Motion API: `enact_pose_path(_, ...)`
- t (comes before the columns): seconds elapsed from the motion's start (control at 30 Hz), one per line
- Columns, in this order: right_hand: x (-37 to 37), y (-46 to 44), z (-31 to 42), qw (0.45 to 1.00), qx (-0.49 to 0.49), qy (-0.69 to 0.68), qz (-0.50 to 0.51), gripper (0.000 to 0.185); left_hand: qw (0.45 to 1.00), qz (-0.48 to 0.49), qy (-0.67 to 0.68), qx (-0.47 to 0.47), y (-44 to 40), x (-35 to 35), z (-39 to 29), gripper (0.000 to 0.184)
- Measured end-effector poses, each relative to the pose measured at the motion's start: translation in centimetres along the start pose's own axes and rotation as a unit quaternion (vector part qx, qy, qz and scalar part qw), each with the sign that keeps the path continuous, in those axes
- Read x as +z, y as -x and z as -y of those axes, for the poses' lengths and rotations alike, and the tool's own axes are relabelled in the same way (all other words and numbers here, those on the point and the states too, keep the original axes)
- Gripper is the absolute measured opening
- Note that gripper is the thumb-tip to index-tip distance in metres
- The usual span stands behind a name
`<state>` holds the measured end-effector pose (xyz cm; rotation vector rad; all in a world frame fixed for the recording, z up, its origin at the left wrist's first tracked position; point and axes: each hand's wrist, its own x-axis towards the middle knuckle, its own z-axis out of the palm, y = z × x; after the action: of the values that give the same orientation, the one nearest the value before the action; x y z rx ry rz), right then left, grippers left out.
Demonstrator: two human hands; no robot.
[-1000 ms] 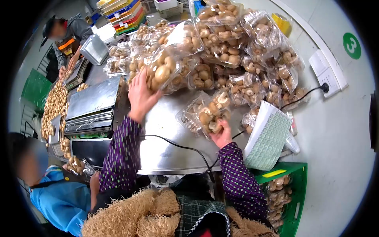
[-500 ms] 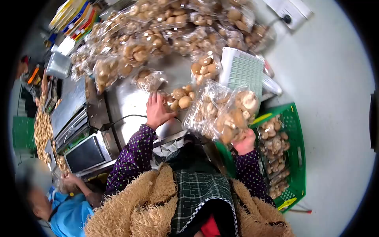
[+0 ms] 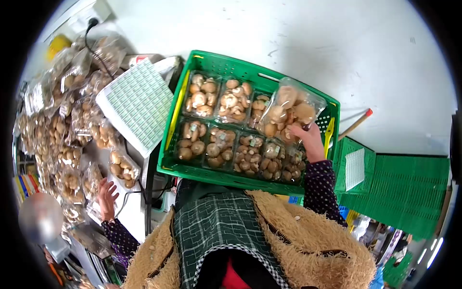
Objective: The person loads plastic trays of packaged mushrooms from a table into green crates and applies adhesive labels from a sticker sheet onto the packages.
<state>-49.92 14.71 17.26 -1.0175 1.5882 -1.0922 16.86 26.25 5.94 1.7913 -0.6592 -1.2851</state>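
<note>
My right hand grips a clear plastic pack of mushrooms by its lower edge, above the right end of a green crate. The held pack is tilted and overlaps the packs under it; whether it touches them I cannot tell. Inside the crate, several clear packs of mushrooms lie in two rows. Over at the metal table, my left hand has its fingers spread and holds nothing. Close to it are a bagged pack of mushrooms and another pack.
A grid-patterned label sheet lies on a white box left of the crate. Many bagged mushrooms cover the table. A red-tipped stick and more green crates are at the right. A black cable hangs behind.
My view has turned right toward the crate. My right hand has carried the mushroom pack from beside the table to over the crate. My left hand stays by the table, fingers spread.
</note>
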Motion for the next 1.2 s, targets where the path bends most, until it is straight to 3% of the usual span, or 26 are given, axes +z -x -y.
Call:
enact_pose_path(0.07,-0.6,-1.4,-3.9,0.995,0.045,-0.084,0.007,0.051,0.999,-0.031,-0.016,0.007,-1.7,1.7,0.5,0.077)
enact_pose_path(0.13,-0.2,-2.5,-5.8,0.996,0.038,-0.055,0.056,0.053,0.998,-0.042,-0.036,-0.024,-3.6,4.0,0.1,0.084)
enact_pose_path(0.2,-1.5,-3.1,-7.4,0.985,0.061,-0.128,0.096,0.046,0.995,-0.061,-0.059,-0.051,-4.8,5.1,-0.4,0.09)
enact_pose_path(0.23,-2.8,-3.5,-8.7,0.967,0.074,-0.217,0.11,0.043,0.99,-0.126,-0.041,-0.048,-4.2,6.9,-1.1,0.069)
enact_pose_path(0.27,-3.9,-3.8,-9.7,0.941,0.086,-0.303,0.126,0.039,0.99,-0.129,-0.044,-0.047,-4.2,6.9,-1.0,0.069)
enact_pose_path(0.33,-4.9,-4.2,-9.6,0.946,0.094,-0.31,-0.002,0.03,0.995,-0.004,0.095,-0.036,-4.4,6.8,-0.4,0.032)
enact_pose_path(0.37,-5.7,-5.1,-11.1,0.941,0.121,-0.313,-0.039,0.028,0.991,-0.055,0.114,-0.041,-4.1,6.8,-0.1,0.022)
enact_pose_path(0.4,-6.5,-6.1,-12.6,0.935,0.148,-0.313,-0.075,0.026,0.992,-0.036,0.114,-0.039,-3.1,6.5,0.3,0.026)
enact_pose_path(0.47,-5.7,-6.5,-12.8,0.923,0.15,-0.348,-0.062,0.026,0.981,-0.093,0.171,-0.004,-0.8,6.3,0.6,0.029)
enact_pose_path(0.5,-5.1,-6.8,-12.8,0.91,0.148,-0.383,-0.049,0.026,0.982,-0.069,0.174,0.021,0.4,5.6,-0.1,0.022)
enact_pose_path(0.57,-4.1,-8.1,-14.9,0.903,0.133,-0.407,-0.033,0.029,0.97,-0.111,0.199,0.09,5.0,9.8,-5.4,0.035)
enact_pose_path(0.6,-3.6,-8.8,-15.2,0.902,0.134,-0.411,-0.01,0.031,0.943,-0.136,0.278,0.122,5.5,9.5,-5.7,0.039)
enact_pose_path(0.67,-2.7,-10.0,-15.4,0.9,0.13,-0.416,-0.02,0.035,0.955,-0.17,0.203,0.135,5.6,8.2,-7.0,0.041)
enact_pose_path(0.73,-2.7,-9.7,-12.5,0.962,0.058,-0.266,0.009,0.039,0.96,-0.199,0.127,0.151,5.6,10.0,-8.3,0.039)
enact_pose_path(0.8,-3.1,-9.6,-11.0,0.958,0.081,-0.274,0.01,0.042,0.958,-0.131,0.109,0.231,5.9,15.2,-9.8,0.03)
enact_pose_path(0.87,-3.5,-9.5,-10.5,0.965,0.11,-0.239,0.015,0.043,0.951,-0.097,0.17,0.238,6.2,20.9,-10.7,0.028)
enact_pose_path(0.97,-2.3,-10.0,-10.9,0.954,0.123,-0.272,-0.01,0.045,0.963,0.118,0.174,0.17,6.4,28.1,-12.6,0.045)
enact_pose_path(1.07,-2.5,-11.2,-12.7,0.956,0.098,-0.277,0.02,0.046,0.951,0.225,0.139,0.159,5.2,34.9,-13.7,0.064)
enact_pose_path(1.13,-5.2,-9.8,-12.6,0.96,0.068,-0.269,0.04,0.046,0.94,0.269,0.132,0.164,5.8,39.1,-15.0,0.068)
enact_pose_path(1.2,-8.9,-6.6,-10.6,0.954,0.11,-0.278,0.021,0.044,0.933,0.315,0.131,0.115,6.4,42.0,-15.9,0.062)
